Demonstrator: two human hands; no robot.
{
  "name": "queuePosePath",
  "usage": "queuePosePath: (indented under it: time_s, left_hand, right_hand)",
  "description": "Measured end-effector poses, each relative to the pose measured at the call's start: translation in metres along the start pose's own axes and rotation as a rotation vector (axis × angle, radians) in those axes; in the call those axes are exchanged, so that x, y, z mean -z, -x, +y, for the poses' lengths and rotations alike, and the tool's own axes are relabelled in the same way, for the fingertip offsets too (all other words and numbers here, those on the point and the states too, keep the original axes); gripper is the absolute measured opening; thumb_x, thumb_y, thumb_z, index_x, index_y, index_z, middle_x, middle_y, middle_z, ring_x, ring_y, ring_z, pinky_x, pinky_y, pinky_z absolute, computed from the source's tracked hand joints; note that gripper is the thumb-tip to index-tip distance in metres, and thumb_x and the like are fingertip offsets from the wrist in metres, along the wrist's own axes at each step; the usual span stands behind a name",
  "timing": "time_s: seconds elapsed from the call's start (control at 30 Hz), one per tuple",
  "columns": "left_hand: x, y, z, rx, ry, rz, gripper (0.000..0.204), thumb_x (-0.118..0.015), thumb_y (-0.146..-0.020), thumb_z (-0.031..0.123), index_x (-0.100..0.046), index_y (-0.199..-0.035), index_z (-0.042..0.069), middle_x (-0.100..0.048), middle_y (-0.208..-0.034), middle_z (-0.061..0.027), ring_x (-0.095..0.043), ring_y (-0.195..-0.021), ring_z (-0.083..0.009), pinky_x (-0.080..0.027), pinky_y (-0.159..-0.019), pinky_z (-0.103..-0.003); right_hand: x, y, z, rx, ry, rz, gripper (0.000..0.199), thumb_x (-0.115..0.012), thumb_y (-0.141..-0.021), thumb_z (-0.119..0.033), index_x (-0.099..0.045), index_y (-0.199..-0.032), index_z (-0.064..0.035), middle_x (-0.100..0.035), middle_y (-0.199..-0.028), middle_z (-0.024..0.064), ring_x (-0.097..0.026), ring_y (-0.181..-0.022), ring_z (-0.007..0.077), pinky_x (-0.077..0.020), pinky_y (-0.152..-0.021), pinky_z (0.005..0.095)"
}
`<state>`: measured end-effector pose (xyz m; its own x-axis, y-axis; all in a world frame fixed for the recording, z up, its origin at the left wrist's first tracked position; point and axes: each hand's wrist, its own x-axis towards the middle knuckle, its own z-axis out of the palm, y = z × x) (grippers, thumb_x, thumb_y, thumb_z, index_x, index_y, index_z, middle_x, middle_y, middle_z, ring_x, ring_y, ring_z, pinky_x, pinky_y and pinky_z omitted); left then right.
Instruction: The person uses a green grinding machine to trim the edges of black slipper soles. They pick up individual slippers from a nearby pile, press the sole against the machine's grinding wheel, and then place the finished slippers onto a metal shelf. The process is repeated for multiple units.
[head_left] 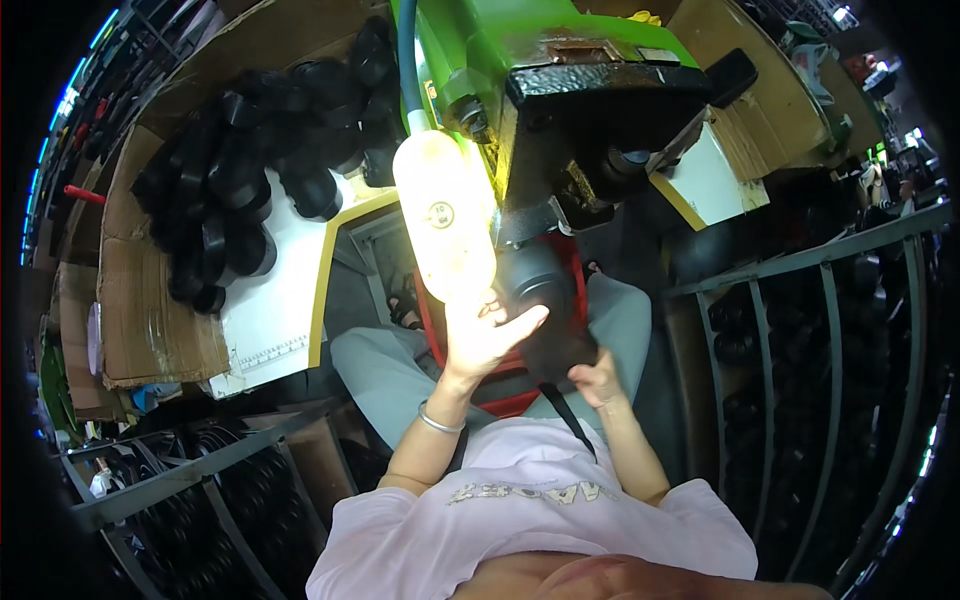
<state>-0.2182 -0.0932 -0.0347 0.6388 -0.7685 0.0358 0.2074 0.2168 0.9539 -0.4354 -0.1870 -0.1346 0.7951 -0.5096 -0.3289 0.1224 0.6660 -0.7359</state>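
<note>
A black shoe (545, 300), rounded at its upper end, is held in front of me beneath the head of a green machine (600, 45). My left hand (485, 335) grips its left side, the thumb lying across the top and the other fingers partly lost in glare. At its lower right edge, my right hand (598, 382) is closed on it, slightly blurred. A thin black strap (567, 415) hangs down from there toward my lap. The machine's black underside (590, 130) sits just above the shoe, and the exact contact point is hidden.
A glowing lamp (440, 215) hangs close over my left hand. Left, many black shoe-like pieces (240, 180) lie by a cardboard box (125, 290) on a white table (270, 320). Metal racks (820, 260) with black items flank me. Below is something red (430, 320).
</note>
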Motion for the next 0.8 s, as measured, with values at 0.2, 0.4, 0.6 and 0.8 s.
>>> queuePosePath:
  time_s: [0.2, 0.4, 0.6, 0.8]
  left_hand:
    - [-0.022, -0.011, 0.02, -0.099, 0.138, -0.02, 0.038, -0.076, -0.073, -0.005, -0.057, -0.106, -0.003, -0.063, -0.097, -0.0071, -0.061, -0.081, -0.0116, -0.052, -0.073, -0.024]
    - [-0.016, -0.023, 0.009, -0.284, -0.182, 0.05, 0.038, -0.077, -0.072, -0.002, -0.058, -0.104, -0.001, -0.063, -0.092, -0.005, -0.06, -0.08, -0.0105, -0.05, -0.073, -0.025]
    - [-0.008, -0.007, 0.052, -0.068, 0.068, 0.105, 0.038, -0.076, -0.07, -0.005, -0.057, -0.102, -0.001, -0.062, -0.087, -0.0034, -0.06, -0.076, -0.0097, -0.051, -0.072, -0.024]
    - [0.023, 0.001, 0.063, -0.113, 0.106, 0.187, 0.037, -0.077, -0.066, 0.003, -0.062, -0.099, -0.003, -0.065, -0.091, -0.0071, -0.06, -0.082, -0.0117, -0.048, -0.075, -0.025]
  right_hand:
    - [-0.019, -0.029, -0.103, 0.511, -0.032, 0.306, 0.06, -0.075, -0.078, -0.011, -0.047, -0.131, -0.0023, -0.062, -0.116, 0.0084, -0.064, -0.095, 0.0184, -0.052, -0.064, 0.0214]
    - [-0.036, -0.076, -0.194, 0.591, 0.249, 0.242, 0.045, -0.069, -0.082, -0.006, -0.052, -0.123, -0.0033, -0.062, -0.1, 0.0021, -0.058, -0.072, 0.0029, -0.0324, -0.039, 0.0141]
    - [-0.057, -0.097, -0.199, 0.505, 0.301, 0.089, 0.036, -0.07, -0.083, -0.006, -0.053, -0.115, -0.0033, -0.063, -0.096, 0.0025, -0.058, -0.065, 0.0028, -0.0331, -0.036, 0.0134]
    - [-0.078, -0.086, -0.171, 0.515, 0.247, 0.071, 0.046, -0.073, -0.081, -0.007, -0.048, -0.12, -0.0021, -0.062, -0.096, 0.0053, -0.058, -0.066, 0.0057, -0.0349, -0.035, 0.0149]
